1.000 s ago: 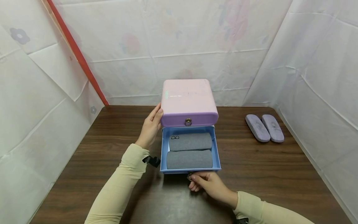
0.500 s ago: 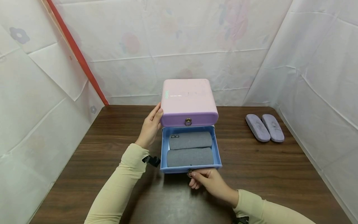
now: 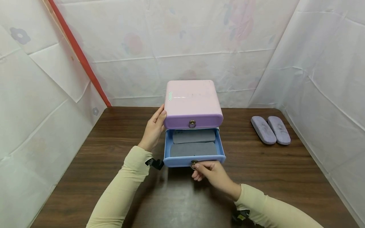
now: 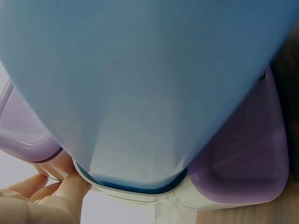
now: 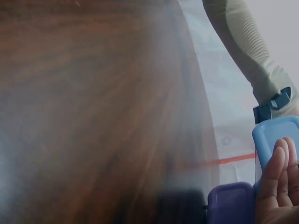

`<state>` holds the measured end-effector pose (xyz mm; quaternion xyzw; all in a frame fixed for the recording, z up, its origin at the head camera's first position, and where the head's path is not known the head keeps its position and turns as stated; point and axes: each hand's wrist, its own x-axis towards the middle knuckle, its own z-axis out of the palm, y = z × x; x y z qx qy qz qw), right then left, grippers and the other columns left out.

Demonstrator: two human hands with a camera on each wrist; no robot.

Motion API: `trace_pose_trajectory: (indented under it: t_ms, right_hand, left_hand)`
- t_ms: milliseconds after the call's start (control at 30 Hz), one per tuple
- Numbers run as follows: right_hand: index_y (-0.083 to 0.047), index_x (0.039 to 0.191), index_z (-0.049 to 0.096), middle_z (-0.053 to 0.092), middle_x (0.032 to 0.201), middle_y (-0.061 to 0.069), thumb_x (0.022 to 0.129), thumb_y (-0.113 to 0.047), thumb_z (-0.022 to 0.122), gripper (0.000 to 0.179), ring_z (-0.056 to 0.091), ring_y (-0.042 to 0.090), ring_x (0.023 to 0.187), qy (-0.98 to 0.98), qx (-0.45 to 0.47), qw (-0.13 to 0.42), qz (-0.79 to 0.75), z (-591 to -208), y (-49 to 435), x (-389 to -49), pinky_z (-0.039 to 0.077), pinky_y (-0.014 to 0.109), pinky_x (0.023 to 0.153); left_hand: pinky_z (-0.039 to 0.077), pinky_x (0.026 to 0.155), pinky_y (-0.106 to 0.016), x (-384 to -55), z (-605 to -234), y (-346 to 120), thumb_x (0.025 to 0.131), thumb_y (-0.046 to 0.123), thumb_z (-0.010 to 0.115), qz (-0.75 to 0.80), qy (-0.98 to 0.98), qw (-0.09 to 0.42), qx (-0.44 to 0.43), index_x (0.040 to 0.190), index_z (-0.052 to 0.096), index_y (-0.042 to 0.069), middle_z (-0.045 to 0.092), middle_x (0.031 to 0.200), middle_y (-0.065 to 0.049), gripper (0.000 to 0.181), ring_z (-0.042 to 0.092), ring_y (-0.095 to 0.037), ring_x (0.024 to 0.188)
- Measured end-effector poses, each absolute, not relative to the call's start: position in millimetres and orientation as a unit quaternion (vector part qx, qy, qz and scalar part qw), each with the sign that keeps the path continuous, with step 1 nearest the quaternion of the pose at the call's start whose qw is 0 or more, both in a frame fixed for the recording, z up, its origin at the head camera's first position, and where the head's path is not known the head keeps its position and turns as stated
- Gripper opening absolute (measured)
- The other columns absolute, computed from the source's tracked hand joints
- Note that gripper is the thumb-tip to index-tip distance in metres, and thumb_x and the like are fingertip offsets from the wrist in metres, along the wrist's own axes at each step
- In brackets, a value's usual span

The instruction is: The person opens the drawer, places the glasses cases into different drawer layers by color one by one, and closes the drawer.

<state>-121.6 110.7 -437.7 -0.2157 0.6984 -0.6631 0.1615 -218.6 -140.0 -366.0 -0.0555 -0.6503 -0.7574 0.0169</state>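
Note:
A small drawer cabinet (image 3: 194, 98) with a pink top and a purple upper drawer (image 3: 178, 121) stands mid-table. Below it, a blue drawer (image 3: 178, 161) sticks out toward me. Inside lie two grey cloth-covered glasses cases (image 3: 194, 149), one behind the other. With thumb and fingers, my right hand (image 3: 214, 174) pinches the ring pull (image 3: 193, 165) on the blue front. My left hand (image 3: 153, 131) rests along the cabinet's left side, fingers extended and thumb near the front corner. In the left wrist view, another purple drawer (image 4: 243, 154) sits beyond the blue one.
Two lavender glasses cases (image 3: 271, 129) lie side by side on the dark wooden table (image 3: 251, 161) at the right. White sheets (image 3: 182, 63) hang behind and on both sides. A red strip (image 3: 80, 53) runs down the left corner.
The blue drawer's front has come up and away from me with my right hand, so its face shows and less of the cases is visible. My left hand has stayed put.

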Motion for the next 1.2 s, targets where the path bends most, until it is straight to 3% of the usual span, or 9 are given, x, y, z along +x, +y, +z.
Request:
trace_pose_trajectory:
  t_ms: [333,667,900,1200]
  right_hand:
    - [0.016,0.111,0.065,0.072,0.085,0.022,0.102,-0.014,0.053,0.034,0.069,0.006,0.071,0.703,-0.214,0.143,-0.663,-435.1,105.2,-148.7,0.06,0.027,0.065]
    - [0.019,0.111,0.063,0.071,0.086,0.027,0.102,-0.009,0.052,0.032,0.069,0.007,0.069,0.705,-0.182,0.129,-0.673,-432.9,97.2,-176.9,0.059,0.024,0.064]
    - [0.018,0.112,0.063,0.073,0.079,0.007,0.101,-0.007,0.051,0.03,0.069,0.007,0.068,0.703,-0.156,0.119,-0.683,-430.5,92.7,-195.0,0.058,0.023,0.064]
    - [0.013,0.112,0.066,0.074,0.082,0.01,0.102,-0.013,0.052,0.031,0.069,0.009,0.07,0.703,-0.136,0.116,-0.688,-426.7,88.7,-205.1,0.058,0.024,0.066]
  left_hand:
    - [0.038,0.114,-0.043,-218.6,-366.9,-139.4,0.101,0.043,0.051,-0.755,-0.654,0.015,-0.05,0.154,0.033,0.027,0.032,0.16,0.001,0.058,0.042,-0.02,0.139]
    - [0.037,0.115,-0.043,-218.3,-367.3,-140.1,0.1,0.045,0.051,-0.756,-0.653,0.014,-0.051,0.154,0.032,0.027,0.031,0.16,0.001,0.06,0.041,-0.019,0.14]
    - [0.036,0.115,-0.043,-219.6,-367.7,-140.4,0.1,0.046,0.051,-0.754,-0.655,0.015,-0.053,0.154,0.032,0.027,0.031,0.16,0.001,0.061,0.039,-0.019,0.142]
    - [0.034,0.117,-0.043,-218.8,-365.9,-140.0,0.101,0.044,0.05,-0.751,-0.658,0.016,-0.052,0.154,0.032,0.027,0.031,0.16,0.002,0.059,0.038,-0.017,0.142]
